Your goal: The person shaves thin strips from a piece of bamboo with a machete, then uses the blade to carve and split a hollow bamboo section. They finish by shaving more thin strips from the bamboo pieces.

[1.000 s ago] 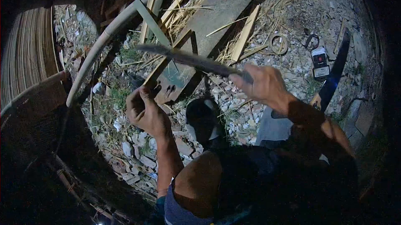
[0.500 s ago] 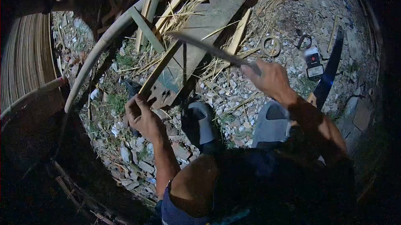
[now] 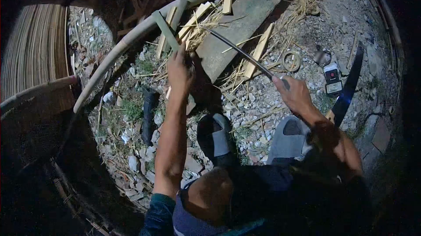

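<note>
My right hand (image 3: 294, 95) is closed around the handle of a long, narrow-bladed knife (image 3: 245, 54), its blade slanting up and left over the board. My left hand (image 3: 180, 70) reaches forward, back upward, at the near end of the split bamboo pieces. Its fingers are curled and partly hidden, so what they grip cannot be made out. A green bamboo strip (image 3: 165, 29) meets the fingertips, and pale split strips (image 3: 193, 21) lie just beyond. The wooden board (image 3: 245, 21) slopes away to the right of this hand, its near end in shadow.
A handsaw (image 3: 349, 85) lies on the gravel at right, near a small dark box with a red dot (image 3: 332, 77) and a tape roll (image 3: 290, 61). A dark sheath-like object (image 3: 149, 115) lies at left. A curved pole (image 3: 118, 45) arcs beyond it; shoes (image 3: 287, 137) stand below.
My left hand has moved forward and right, from holding a bamboo strip near me to the pile. The knife stays in my right hand, its blade turned. The view has shifted slightly.
</note>
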`<state>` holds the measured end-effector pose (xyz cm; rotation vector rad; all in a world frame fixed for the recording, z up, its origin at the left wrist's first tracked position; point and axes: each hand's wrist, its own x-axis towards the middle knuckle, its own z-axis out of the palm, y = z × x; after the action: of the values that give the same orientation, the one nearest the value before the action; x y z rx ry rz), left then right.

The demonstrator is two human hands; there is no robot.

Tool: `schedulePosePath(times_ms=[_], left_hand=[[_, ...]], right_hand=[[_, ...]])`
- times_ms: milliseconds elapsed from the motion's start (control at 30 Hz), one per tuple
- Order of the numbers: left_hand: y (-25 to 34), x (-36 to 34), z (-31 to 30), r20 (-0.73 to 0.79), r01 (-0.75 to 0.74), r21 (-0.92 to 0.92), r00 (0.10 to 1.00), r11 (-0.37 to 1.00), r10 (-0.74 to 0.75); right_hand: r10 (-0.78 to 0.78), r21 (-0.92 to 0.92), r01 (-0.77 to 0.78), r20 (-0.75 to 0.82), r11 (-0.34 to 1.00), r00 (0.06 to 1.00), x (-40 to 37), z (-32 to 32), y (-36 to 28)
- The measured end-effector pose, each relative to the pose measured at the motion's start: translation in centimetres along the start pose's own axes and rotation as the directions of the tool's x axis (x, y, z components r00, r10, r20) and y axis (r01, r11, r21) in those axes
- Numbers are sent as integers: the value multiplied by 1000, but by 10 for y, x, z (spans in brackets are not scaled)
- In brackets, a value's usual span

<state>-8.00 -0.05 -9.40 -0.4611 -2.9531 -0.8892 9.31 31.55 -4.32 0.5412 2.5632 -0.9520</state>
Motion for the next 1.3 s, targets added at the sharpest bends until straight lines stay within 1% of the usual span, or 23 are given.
schedulePosePath(times_ms=[67, 200, 300, 333, 400, 433, 467, 500, 533, 567, 667, 767, 800, 867, 933, 1000, 1033, 1067, 1100, 1133, 1200, 1267, 1300], left_hand=[[-4, 23, 4, 94, -12, 173, 996, 985, -4], [-36, 48, 29, 76, -6, 194, 997, 981, -9], [-34, 53, 21, 159, 199, 142, 962, 970, -220], [-37, 53, 16, 155, 198, 144, 963, 969, -220], [-41, 50, 8, 46, 15, 115, 999, 993, -20], [-13, 50, -12, -2, 152, 179, 988, 972, -155], [-10, 47, -30, -117, 7, -3, 993, 1000, -7], [23, 37, -69, -111, 13, -159, 993, 987, -30], [28, 30, -79, -211, -15, -499, 972, 867, -104], [60, 20, -106, -286, -84, -509, 955, 857, -77], [64, 0, -124, -440, -276, -627, 897, 729, -38], [69, -14, -100, -451, -294, -628, 892, 720, -28], [79, -15, -92, -417, -303, -691, 909, 656, -19], [83, -26, -77, -418, -200, -461, 908, 865, -13], [81, -34, -66, -455, -175, -512, 886, 841, -93], [84, -41, -70, -472, -44, -319, 874, 947, -118], [80, -42, -70, -510, -62, -227, 858, 972, -65], [82, -42, -70, -506, -62, -222, 860, 973, -61], [86, -42, -69, -517, -50, -305, 848, 951, -121], [88, -41, -69, -522, -40, -387, 833, 921, -183], [82, -41, -69, -534, -55, -384, 828, 922, -173], [82, -42, -71, -550, -67, -381, 819, 922, -167], [85, -43, -74, -537, 55, -360, 804, 931, -255]], right_hand=[[-69, -37, 68, -14, 997, 998, 1, 3, 7], [-75, -42, 72, -78, 997, 994, -2, 12, 20], [-126, -4, 127, -107, 992, 986, -6, 11, 23], [-125, 37, 128, -83, 991, 989, -6, 9, 22], [-105, 16, 107, -75, 994, 992, -3, 12, 26], [-78, -4, 78, -65, 997, 995, -3, 11, 28], [-73, -5, 73, -66, 997, 995, -4, 8, 28], [-46, 10, 46, -44, 999, 998, -4, 5, 24], [-18, 27, 19, -19, 999, 1000, -4, 5, 22], [-15, 31, 15, -14, 999, 1000, -4, 7, 24], [-126, 25, 129, -99, 991, 987, -3, 8, 22], [-83, 116, 91, -69, 989, 994, -4, 2, 0], [-116, 143, 128, -89, 981, 989, -4, 4, -4], [-136, 166, 153, -112, 974, 984, -7, 6, -12], [-145, 150, 146, -17, 978, 989, -10, 8, -21], [-165, 113, 166, -20, 980, 986, -20, 6, -42], [-196, 178, 190, 13, 965, 981, -23, 4, -52], [-228, 245, 211, 44, 946, 973, -26, 7, -60], [-347, 269, 353, -71, 896, 935, -27, 12, -67], [-346, 275, 351, -70, 895, 936, -26, 16, -74], [-422, 308, 431, -97, 848, 901, -24, 20, -82], [-390, 263, 387, -40, 884, 920, -15, 19, -82], [-355, 213, 344, 11, 914, 935, -9, 18, -82]])
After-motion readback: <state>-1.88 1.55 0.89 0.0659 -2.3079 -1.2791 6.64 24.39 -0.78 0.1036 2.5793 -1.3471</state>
